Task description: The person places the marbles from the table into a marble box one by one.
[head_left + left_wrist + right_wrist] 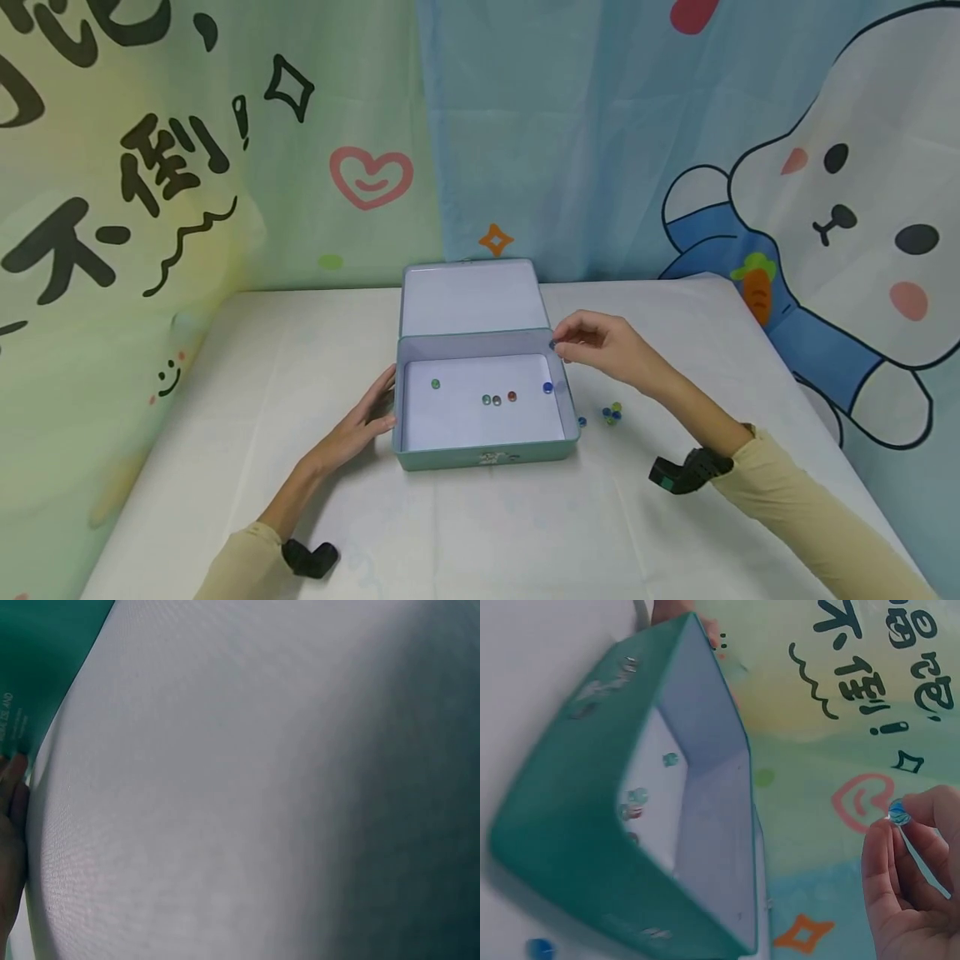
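Observation:
A blue marble [899, 812] is pinched between thumb and fingertips of the right hand [603, 348], which hovers at the right rim of an open green tin box [487, 457]. Inside the box lie several marbles: a green one [435, 384] at the left, a reddish one [512, 396] with two pale ones beside it, and a blue one [547, 387] near the right wall. The left hand [358, 429] rests against the box's left side, its fingers extended. In the left wrist view, part of that hand [11, 840] touches the green box side [45, 667].
Right of the box on the white tablecloth [510, 533] lie a cluster of blue and green marbles [612, 413] and a single blue marble [582, 422] by its wall. The raised lid [472, 300] stands behind, before a printed curtain [517, 150].

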The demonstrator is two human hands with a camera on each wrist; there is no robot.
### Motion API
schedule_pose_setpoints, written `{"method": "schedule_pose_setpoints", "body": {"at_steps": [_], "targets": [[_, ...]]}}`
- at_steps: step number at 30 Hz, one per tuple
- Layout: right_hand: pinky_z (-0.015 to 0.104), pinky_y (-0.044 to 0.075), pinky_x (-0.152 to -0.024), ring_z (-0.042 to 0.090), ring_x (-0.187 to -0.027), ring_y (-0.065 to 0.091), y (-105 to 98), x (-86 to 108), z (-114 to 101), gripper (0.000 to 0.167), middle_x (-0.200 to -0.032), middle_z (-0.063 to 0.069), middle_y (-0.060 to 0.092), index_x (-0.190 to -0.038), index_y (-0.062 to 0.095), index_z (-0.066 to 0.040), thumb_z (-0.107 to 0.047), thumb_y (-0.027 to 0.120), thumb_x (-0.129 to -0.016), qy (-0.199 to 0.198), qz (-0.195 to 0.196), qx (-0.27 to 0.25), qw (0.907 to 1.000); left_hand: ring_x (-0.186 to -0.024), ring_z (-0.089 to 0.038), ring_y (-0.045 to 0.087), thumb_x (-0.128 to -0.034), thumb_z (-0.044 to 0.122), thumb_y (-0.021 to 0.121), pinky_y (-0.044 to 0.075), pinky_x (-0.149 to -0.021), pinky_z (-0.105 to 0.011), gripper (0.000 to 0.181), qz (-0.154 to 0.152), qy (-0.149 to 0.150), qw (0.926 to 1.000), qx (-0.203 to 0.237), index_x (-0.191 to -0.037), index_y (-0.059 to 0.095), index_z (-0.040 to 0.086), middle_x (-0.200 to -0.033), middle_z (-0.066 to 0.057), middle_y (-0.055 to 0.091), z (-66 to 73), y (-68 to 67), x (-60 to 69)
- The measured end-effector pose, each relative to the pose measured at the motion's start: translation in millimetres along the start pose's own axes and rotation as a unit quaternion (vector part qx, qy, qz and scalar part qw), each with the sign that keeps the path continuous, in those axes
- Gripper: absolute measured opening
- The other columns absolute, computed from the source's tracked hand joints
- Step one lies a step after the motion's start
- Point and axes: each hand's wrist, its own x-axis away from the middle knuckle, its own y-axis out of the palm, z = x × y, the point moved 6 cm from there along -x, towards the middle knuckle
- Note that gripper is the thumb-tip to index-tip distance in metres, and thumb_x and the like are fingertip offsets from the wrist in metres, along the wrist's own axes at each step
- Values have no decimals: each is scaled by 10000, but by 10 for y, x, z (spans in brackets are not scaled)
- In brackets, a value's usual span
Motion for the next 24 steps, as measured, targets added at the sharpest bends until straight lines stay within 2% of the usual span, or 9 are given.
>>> {"method": "schedule_pose_setpoints", "body": {"at_steps": [7,14,18,24], "targets": [[235,555,-779,155,-888,630,169,-337,-140,193,-1029,79,648,-1089,646,-66,-165,655,-924,-298,-470,36,9984,-1494,-403,153,-988,233,497,137,-1139,-696,723,10,-67,10000,-3,-1557,73,368,-1653,-45,83,14,-3,11],[248,554,-798,193,-901,624,323,-545,-137,179,-1041,66,655,-1079,661,-99,-183,661,-921,-312,-902,-3,9954,-1501,-389,146,-985,252,501,162,-1137,-690,717,7,-110,9999,-62,-1545,82,411,-1654,-22,85,8,-3,3],[267,563,-824,256,-942,640,425,-669,-158,190,-1046,71,659,-1092,653,-75,-160,656,-922,-355,-1217,-124,9919,-1506,-374,137,-982,255,504,146,-1139,-694,718,22,-143,9999,-85,-1539,84,426,-1654,-8,81,0,-8,0],[270,548,-806,279,-935,634,655,-873,-157,157,-1002,93,676,-1049,660,-57,-137,655,-914,-527,-1623,243,9850,-1508,-370,133,-984,263,501,182,-1133,-688,719,19,-200,9998,-70,-1540,76,427,-1654,-6,77,2,0,6]]}}
